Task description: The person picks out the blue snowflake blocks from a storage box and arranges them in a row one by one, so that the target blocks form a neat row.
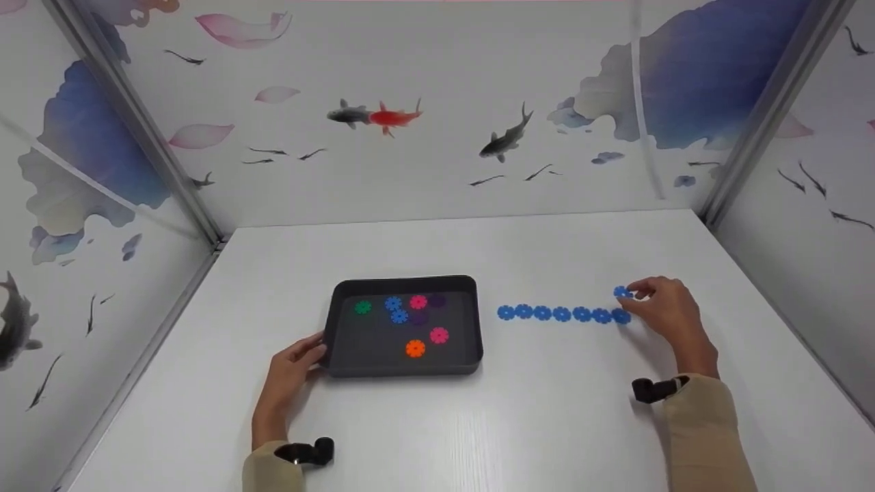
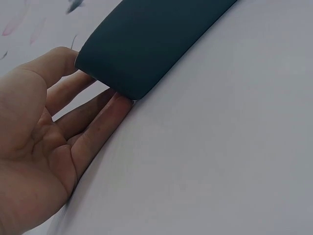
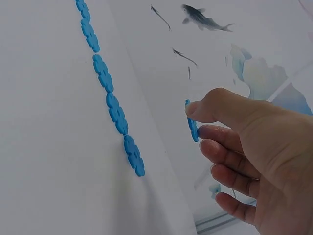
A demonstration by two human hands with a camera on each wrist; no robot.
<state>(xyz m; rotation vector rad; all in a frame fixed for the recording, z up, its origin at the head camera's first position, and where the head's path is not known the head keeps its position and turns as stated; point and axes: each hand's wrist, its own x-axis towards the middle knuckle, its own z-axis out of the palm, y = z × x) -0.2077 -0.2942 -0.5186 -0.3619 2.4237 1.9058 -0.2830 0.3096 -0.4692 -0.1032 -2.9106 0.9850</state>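
A row of several blue notched plastic discs [image 1: 542, 313] lies on the table right of a dark grey tray [image 1: 403, 370]. Above the row's right end, my right hand [image 1: 668, 309] pinches another blue disc [image 3: 191, 121] between thumb and forefinger. The right wrist view shows this disc nearly edge-on, apart from the row, and the other fingers loosely bent. My left hand [image 1: 284, 376] holds the tray's left side near its front corner. In the left wrist view, the thumb is at the tray's rim and fingertips [image 2: 123, 99] touch the lower outer wall.
Inside the tray lie loose discs: a green one [image 1: 362, 307], an orange one [image 1: 415, 348], two blue, two pink [image 1: 439, 335] and dark purple ones [image 1: 436, 301]. White panels [image 1: 444, 178] printed with fish enclose the white table [image 1: 547, 437] at the back and sides.
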